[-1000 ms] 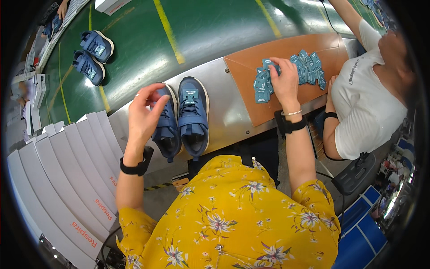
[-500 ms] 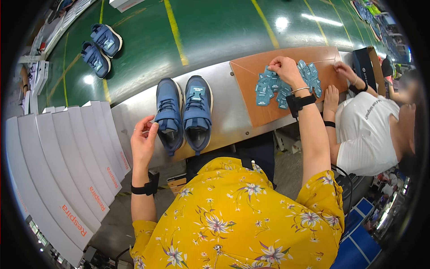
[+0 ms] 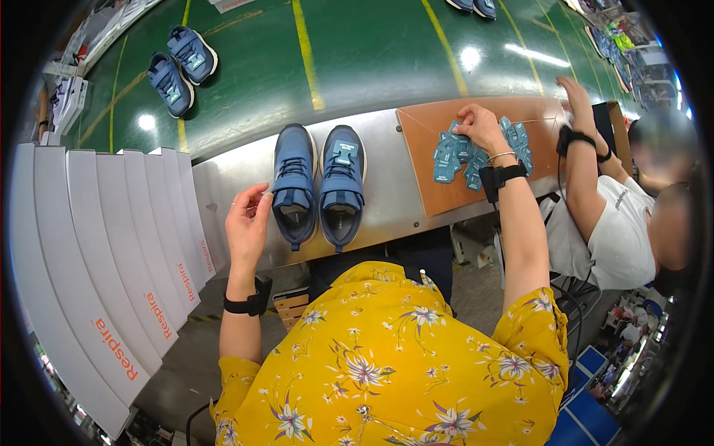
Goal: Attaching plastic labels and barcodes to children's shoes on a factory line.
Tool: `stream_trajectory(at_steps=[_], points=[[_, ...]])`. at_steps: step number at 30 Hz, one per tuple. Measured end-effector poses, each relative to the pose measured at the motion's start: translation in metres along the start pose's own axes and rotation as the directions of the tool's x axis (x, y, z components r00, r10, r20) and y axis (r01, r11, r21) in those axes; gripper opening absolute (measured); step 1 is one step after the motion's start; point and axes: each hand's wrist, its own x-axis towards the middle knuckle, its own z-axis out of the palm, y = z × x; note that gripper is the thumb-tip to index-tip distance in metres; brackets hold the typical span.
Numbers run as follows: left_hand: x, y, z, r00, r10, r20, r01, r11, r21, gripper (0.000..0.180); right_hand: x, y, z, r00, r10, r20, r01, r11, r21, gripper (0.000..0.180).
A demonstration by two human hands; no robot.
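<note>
Two blue sneakers, a left shoe and a right shoe, stand side by side on the metal bench, toes pointing away from me. A small teal tag lies over the right shoe's laces. My left hand is beside the left shoe's heel, empty, thumb and fingers apart and loosely curled. At the brown board, my right hand pinches a teal tag at the far edge of a spread pile of tags. Its fingers partly hide that tag.
White shoe boxes stand in a row at my left. Beyond the metal bench runs a green surface with yellow lines, carrying another pair of sneakers. A co-worker's arm reaches forward at the right, beside the brown board.
The view has shifted slightly, so the bench things appear farther right. The co-worker's arm has stretched forward, and shoes have appeared at the top edge. My right hand stays at the tags.
</note>
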Motion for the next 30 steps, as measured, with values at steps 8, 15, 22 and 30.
stream_trajectory(at_steps=[8, 15, 22, 30], points=[[0.004, 0.014, -0.001, 0.992, 0.077, -0.097, -0.073, 0.997, 0.036, 0.018, 0.002, 0.0, -0.025, 0.994, 0.001, 0.113, -0.008, 0.998, 0.067, 0.021], [0.009, 0.03, 0.014, 0.98, 0.185, -0.078, -0.181, 0.982, 0.053, 0.014, 0.0, 0.013, -0.012, 0.999, 0.0, -0.035, 0.006, 0.985, 0.171, 0.022], [0.016, 0.042, 0.02, 0.945, 0.314, -0.09, -0.308, 0.948, 0.076, 0.013, -0.003, 0.026, -0.011, 0.995, 0.099, 0.005, -0.093, 0.913, 0.396, 0.023], [0.021, 0.074, 0.041, 0.952, 0.291, 0.098, -0.292, 0.956, 0.003, 0.018, -0.046, -0.121, -0.005, 0.943, -0.256, 0.213, 0.126, 0.866, 0.484, 0.023]])
